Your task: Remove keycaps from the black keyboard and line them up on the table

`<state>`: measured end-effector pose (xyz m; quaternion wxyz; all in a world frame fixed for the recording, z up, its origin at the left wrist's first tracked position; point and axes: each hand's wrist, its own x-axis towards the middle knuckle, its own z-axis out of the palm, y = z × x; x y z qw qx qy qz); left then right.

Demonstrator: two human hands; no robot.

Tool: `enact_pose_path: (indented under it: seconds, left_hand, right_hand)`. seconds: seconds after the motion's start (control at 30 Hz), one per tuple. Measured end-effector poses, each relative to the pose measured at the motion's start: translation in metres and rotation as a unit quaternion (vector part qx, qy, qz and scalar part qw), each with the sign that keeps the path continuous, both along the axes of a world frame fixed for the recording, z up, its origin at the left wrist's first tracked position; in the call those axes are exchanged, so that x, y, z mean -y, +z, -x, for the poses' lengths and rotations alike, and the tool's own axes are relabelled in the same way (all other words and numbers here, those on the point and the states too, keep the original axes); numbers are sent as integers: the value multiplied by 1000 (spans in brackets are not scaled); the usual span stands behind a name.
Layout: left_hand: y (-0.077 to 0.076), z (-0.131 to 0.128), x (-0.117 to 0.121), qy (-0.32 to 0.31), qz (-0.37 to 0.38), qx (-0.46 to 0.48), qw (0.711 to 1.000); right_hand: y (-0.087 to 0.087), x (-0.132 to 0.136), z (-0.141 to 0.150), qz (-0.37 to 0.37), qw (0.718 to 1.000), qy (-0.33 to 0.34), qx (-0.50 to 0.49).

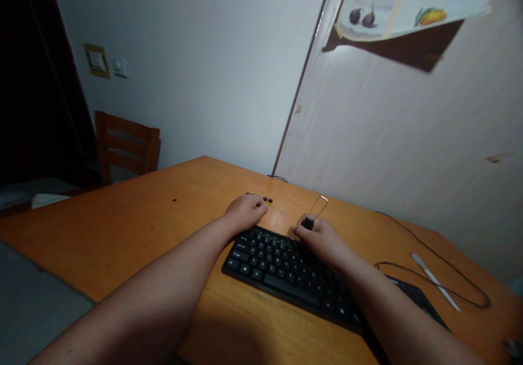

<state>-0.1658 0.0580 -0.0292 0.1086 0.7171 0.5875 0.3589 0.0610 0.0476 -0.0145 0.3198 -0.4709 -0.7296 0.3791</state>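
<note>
A black keyboard lies aslant on the wooden table, with a bare strip along its back row where small key caps do not show. Over its top left corner rests my left hand, fingers curled in; whatever they close on is hidden. Just beyond that hand, several small black key caps lie in a row. My right hand is closed around the black handle of a wire keycap puller, above the keyboard's back edge. The puller's wire loop points up and away from the keys.
A white pen-like stick lies to the right beside a looped dark cable. One small black piece sits alone on the table's left part. A wooden chair stands past the table, by the wall.
</note>
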Motion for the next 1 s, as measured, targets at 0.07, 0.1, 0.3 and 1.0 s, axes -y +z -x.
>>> enact_pose_path:
  seconds: [0.07,0.1,0.3,1.0]
  left_hand:
    - [0,0,0,2,3,2,1000]
    - [0,0,0,2,4,2,1000]
    - [0,1,0,2,-2,-6,1000]
    - [-3,1,-2,2,-8,-22,1000]
  right_hand:
    - [2,0,-1,9,1000,7,-12]
    - [3,1,-1,12,1000,12,-14]
    - [12,7,-4,66,998,4,-3]
    - [9,12,-2,18,998,-4,67]
